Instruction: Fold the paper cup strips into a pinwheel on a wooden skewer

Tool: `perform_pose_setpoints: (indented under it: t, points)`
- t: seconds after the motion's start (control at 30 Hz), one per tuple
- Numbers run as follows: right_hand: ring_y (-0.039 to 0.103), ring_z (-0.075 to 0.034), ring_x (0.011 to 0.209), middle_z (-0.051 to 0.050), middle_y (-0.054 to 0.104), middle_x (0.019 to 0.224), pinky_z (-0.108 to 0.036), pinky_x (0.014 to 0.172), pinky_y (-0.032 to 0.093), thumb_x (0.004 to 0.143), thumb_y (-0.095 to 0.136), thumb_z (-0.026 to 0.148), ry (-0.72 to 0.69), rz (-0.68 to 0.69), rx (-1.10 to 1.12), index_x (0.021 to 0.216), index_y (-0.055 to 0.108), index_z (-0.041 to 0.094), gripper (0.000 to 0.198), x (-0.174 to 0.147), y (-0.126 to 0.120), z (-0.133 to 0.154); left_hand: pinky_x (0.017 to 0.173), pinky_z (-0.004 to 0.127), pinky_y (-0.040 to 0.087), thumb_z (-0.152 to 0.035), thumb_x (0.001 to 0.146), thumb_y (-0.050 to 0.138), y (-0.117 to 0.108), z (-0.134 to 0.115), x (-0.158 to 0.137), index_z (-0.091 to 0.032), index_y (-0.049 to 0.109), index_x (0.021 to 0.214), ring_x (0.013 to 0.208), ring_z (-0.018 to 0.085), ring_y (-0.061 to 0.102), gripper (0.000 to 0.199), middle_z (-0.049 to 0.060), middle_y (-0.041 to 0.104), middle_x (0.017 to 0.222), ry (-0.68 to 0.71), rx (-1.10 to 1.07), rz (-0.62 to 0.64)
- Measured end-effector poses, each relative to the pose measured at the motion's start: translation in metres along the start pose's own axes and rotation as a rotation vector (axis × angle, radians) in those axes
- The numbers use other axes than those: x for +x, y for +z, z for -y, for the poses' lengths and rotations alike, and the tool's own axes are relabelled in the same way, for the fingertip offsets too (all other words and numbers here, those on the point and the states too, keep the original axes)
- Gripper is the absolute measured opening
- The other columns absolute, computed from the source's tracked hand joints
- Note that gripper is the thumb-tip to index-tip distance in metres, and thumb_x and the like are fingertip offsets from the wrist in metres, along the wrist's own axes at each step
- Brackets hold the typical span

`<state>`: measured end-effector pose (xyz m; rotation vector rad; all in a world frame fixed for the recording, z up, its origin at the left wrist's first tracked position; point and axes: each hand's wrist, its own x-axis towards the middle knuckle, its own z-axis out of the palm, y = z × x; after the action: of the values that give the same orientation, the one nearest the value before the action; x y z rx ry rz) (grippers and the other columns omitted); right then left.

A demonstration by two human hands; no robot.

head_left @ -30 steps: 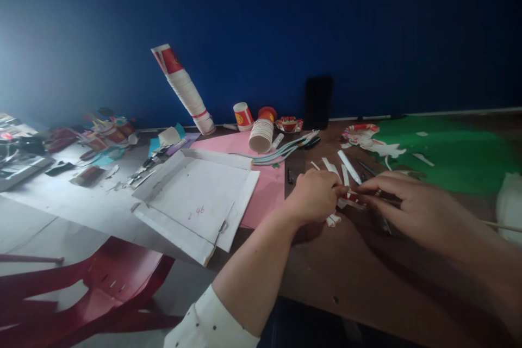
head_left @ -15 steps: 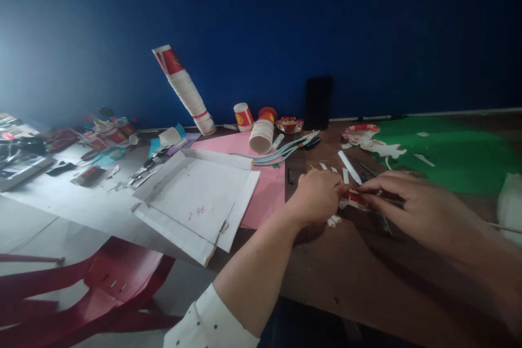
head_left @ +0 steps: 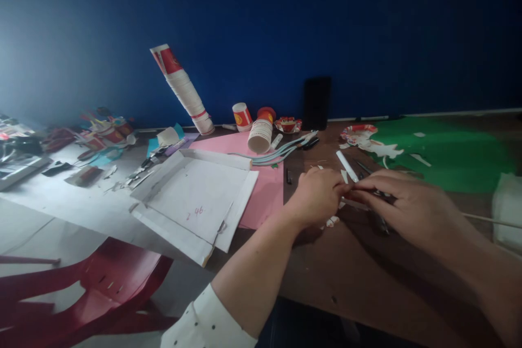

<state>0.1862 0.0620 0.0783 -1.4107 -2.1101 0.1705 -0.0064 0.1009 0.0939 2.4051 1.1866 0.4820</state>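
My left hand [head_left: 320, 193] is closed over the dark table, its fingertips pinched together and meeting those of my right hand. My right hand [head_left: 403, 196] reaches in from the right, thumb and forefinger closed. Between them is a small piece of paper cup [head_left: 355, 204]; only a pale edge shows under the fingers. A white tube-like stick [head_left: 347, 166] lies just beyond the fingertips. Dark-handled scissors [head_left: 383, 223] seem to lie under my right hand, partly hidden. Small paper scraps [head_left: 332, 221] rest beside my left hand.
A white box lid [head_left: 204, 190] lies left on pink paper [head_left: 269, 196]. Behind stand a leaning stack of paper cups [head_left: 185, 92], more cups [head_left: 260, 136], grey-blue cords [head_left: 281, 156] and a black phone-like slab [head_left: 317, 103]. Green paper [head_left: 457, 157] lies right; a red chair [head_left: 118, 277] stands lower left.
The red part of the cup piece, visible between my hands before, is now hidden by my fingers. My right fingertips have moved slightly left, against the left ones. The view has shifted a little.
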Motion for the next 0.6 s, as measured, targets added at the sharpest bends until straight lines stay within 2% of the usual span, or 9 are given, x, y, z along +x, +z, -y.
perform_pose_setpoints:
  t: [0.2,0.37,0.6]
  points:
    - [0.067,-0.025,0.087,-0.003,0.074,0.092,-0.04,0.072,0.048,0.096,0.054,0.046,-0.031,-0.06,-0.057,0.093,0.074,0.03,0.027,0.0003,0.0028,0.0019,0.081,0.03,0.041,-0.032,0.103,0.043,-0.0001,0.0014,-0.0005,-0.019,0.062,0.076,0.092,0.019,0.06,0.035,0.003,0.071,0.092,0.023,-0.014,-0.011]
    - [0.067,-0.026,0.089,-0.004,0.073,0.096,-0.038,0.069,0.047,0.097,0.052,0.042,-0.043,-0.09,-0.118,0.099,0.073,0.029,0.025,-0.0015,0.0051,0.0034,0.081,0.03,0.041,-0.033,0.102,0.045,-0.0001,0.0021,-0.0017,-0.02,0.062,0.076,0.091,0.018,0.061,0.034,0.003,0.071,0.09,0.016,-0.016,-0.03]
    - [0.066,-0.023,0.083,-0.005,0.074,0.092,-0.035,0.067,0.045,0.098,0.054,0.037,-0.149,-0.135,-0.175,0.096,0.073,0.026,0.022,-0.003,0.007,0.007,0.083,0.031,0.042,-0.03,0.102,0.045,0.0005,0.0026,-0.0016,-0.019,0.064,0.075,0.092,0.02,0.063,0.035,0.005,0.072,0.089,0.0,-0.019,-0.047]
